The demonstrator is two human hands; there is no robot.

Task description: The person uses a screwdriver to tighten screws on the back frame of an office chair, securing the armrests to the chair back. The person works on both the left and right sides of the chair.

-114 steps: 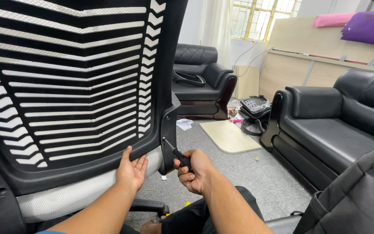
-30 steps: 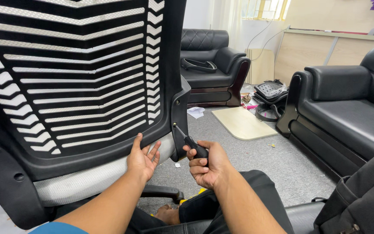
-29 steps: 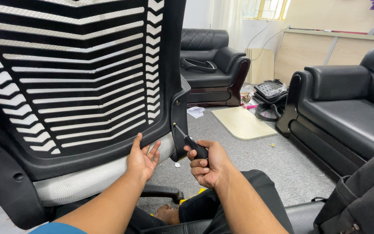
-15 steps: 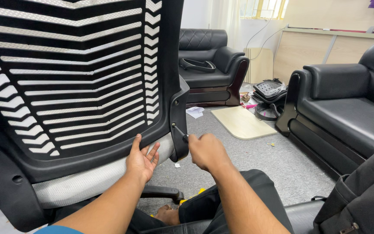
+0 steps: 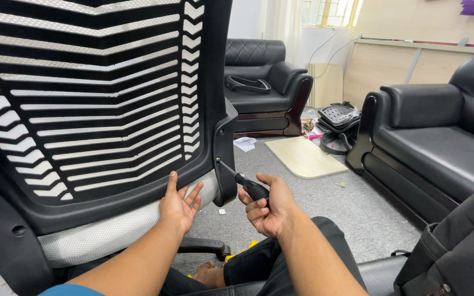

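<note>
A black office chair back (image 5: 100,109) with slatted white mesh fills the left of the head view. My left hand (image 5: 179,205) presses flat against its lower frame, fingers spread. My right hand (image 5: 267,211) grips a black-handled screwdriver (image 5: 248,186), whose metal tip points up-left into the side bracket (image 5: 225,159) of the chair back. The white mesh seat edge (image 5: 105,235) shows below the frame. My legs in dark trousers are under my arms.
A black leather armchair (image 5: 264,87) stands at the back, a black leather sofa (image 5: 440,142) at right. A beige board (image 5: 303,156), paper scraps and black chair parts (image 5: 338,118) lie on the grey carpet. A dark bag (image 5: 456,246) sits at lower right.
My right hand has turned at the wrist with the screwdriver still at the side bracket. My left hand stays on the frame. The camera view has shifted slightly.
</note>
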